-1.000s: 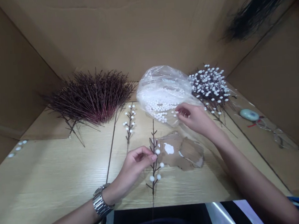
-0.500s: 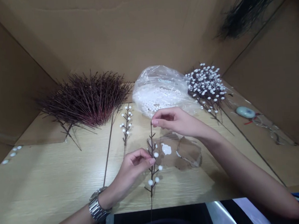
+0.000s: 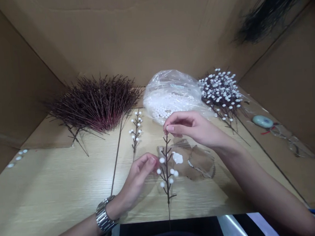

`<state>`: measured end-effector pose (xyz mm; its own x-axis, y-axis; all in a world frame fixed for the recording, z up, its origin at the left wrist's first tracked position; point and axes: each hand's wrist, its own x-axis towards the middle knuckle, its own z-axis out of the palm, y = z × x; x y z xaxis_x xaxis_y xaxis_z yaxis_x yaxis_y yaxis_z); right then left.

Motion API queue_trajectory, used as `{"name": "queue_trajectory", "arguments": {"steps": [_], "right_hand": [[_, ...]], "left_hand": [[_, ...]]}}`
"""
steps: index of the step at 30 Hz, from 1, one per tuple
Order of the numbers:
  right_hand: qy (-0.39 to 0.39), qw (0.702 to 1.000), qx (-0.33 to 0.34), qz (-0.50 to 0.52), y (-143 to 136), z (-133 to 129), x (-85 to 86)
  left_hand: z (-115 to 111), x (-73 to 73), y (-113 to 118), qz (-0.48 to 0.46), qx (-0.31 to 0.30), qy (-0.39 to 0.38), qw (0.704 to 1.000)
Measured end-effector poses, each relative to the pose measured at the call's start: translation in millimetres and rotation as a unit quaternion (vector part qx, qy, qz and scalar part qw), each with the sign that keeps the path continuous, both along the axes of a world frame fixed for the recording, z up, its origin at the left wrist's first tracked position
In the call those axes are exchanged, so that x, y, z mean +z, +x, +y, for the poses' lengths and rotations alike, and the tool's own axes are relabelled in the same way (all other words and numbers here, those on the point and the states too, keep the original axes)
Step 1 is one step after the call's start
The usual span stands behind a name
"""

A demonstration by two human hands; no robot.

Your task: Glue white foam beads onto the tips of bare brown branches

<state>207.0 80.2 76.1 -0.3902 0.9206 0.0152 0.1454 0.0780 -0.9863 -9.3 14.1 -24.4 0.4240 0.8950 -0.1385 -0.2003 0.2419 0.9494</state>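
A dark brown artificial twig (image 3: 167,182) with several white berries stands nearly upright before me. My right hand (image 3: 187,126) pinches its upper tip between thumb and fingers. Just left of the stem is my left hand (image 3: 140,175), thumb and fingers drawn together; whether anything sits between them is hidden. It no longer grips the stem. Behind the twig lies a torn piece of brown cardboard (image 3: 191,170) carrying a white blob of what looks like glue (image 3: 177,157). Another berried twig (image 3: 136,130) rests on the table further back.
A large bundle of bare brown twigs (image 3: 99,104) lies at back left. A clear bag of white berries (image 3: 172,95) sits at back centre, beside a pile of berried twigs (image 3: 220,89). Loose berries (image 3: 19,158) lie far left. A pale green oval object (image 3: 263,121) is at right. Cardboard walls (image 3: 129,36) surround the table.
The twig has turned about its stem, so its berries face differently. My left hand has let go of the stem and moved slightly left; my right hand still holds the tip.
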Motion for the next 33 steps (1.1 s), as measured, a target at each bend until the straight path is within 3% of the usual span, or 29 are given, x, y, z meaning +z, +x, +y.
{"name": "queue_trajectory", "arguments": {"steps": [5,11,19,24,29,33], "right_hand": [[0.003,1.0,-0.012,0.029,-6,-2,-2.6],[-0.004,1.0,-0.005,0.03,-10,-4,-9.9],[-0.013,0.999,0.027,0.024,-17,-10,-12.7],[-0.014,1.0,0.025,0.01,-17,-9,-18.3],[0.019,0.999,-0.04,-0.005,-11,-13,-21.3],[0.005,0.991,-0.131,0.021,-4,-35,-36.4]], "left_hand": [[-1,1.4,1,-0.004,0.013,0.002,1.0],[-2,4.8,-1,0.005,-0.016,-0.011,1.0],[0,10.3,0,0.009,-0.029,0.046,0.998],[2,11.0,2,0.006,-0.018,0.042,0.999],[3,7.1,1,0.013,-0.003,0.022,1.0],[2,6.1,1,0.021,0.001,-0.006,1.0]]}}
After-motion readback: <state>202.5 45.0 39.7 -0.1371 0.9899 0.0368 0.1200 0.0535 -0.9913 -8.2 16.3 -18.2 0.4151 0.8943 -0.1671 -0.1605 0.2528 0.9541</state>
